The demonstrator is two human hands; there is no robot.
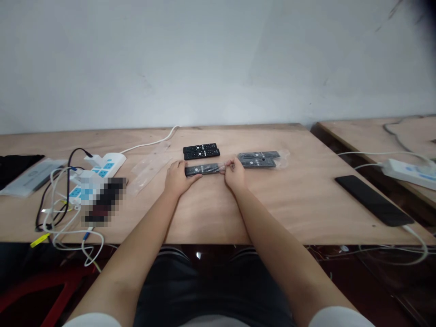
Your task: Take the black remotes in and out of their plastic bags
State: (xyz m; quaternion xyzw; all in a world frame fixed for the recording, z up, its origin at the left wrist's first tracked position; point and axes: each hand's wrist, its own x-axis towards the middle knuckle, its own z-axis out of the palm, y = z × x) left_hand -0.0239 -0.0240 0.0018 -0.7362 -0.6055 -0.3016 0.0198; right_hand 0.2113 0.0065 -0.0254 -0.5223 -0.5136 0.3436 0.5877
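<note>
Between my hands lies a black remote control [204, 169] in a clear plastic sleeve, flat on the wooden table [211, 209]. My left hand [179, 177] is closed round its left end. At the right end, the fingers of my right hand [234, 174] pinch the sleeve's edge. Just beyond are two bare remote controls [201, 151], side by side and touching. To the right of my right hand, two more remotes [260, 159] sit in clear plastic wrapping.
Empty clear sleeves [150, 168] lie left of my left hand. Further left are a white power strip [109, 168] with tangled cables and a blurred-out dark object [105, 202]. A black phone [373, 200] on a white cable lies at the right edge, near a second table [361, 131].
</note>
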